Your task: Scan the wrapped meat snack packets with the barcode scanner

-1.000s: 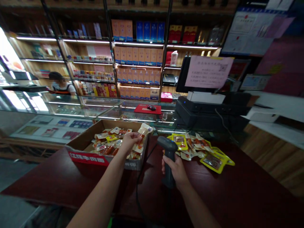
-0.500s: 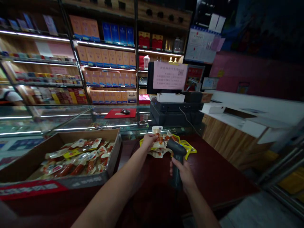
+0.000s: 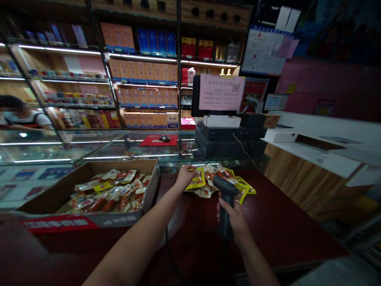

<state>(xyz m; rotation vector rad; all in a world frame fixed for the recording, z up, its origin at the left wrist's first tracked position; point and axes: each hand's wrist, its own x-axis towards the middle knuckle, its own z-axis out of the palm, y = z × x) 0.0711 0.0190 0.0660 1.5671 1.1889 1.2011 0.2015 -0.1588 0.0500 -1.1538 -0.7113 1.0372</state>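
Observation:
My right hand [image 3: 233,216] is wrapped round the grip of a dark barcode scanner [image 3: 228,190], its head raised toward the pile of snack packets. My left hand [image 3: 185,176] reaches to the pile's left end, fingers closed on the edge of a yellow-edged snack packet [image 3: 199,179]. Beside it lie several clear-wrapped sausages [image 3: 212,171], reddish brown inside. Another yellow-edged packet [image 3: 245,186] lies at the pile's right, partly behind the scanner. The pile rests on the dark red table [image 3: 268,226].
An open cardboard box [image 3: 154,184] with more wrapped sausages stands on the left. Behind are a glass counter [image 3: 98,149], a mouse [image 3: 164,138] on a red mat, and a monitor [image 3: 196,95] above a dark cash drawer [image 3: 229,143]. Another person [image 3: 26,117] is at far left.
My left hand held up a clear-wrapped sausage before; now it grips a yellow-edged packet. The view has swung left, bringing more of the other person in. The scanner remains in my right hand.

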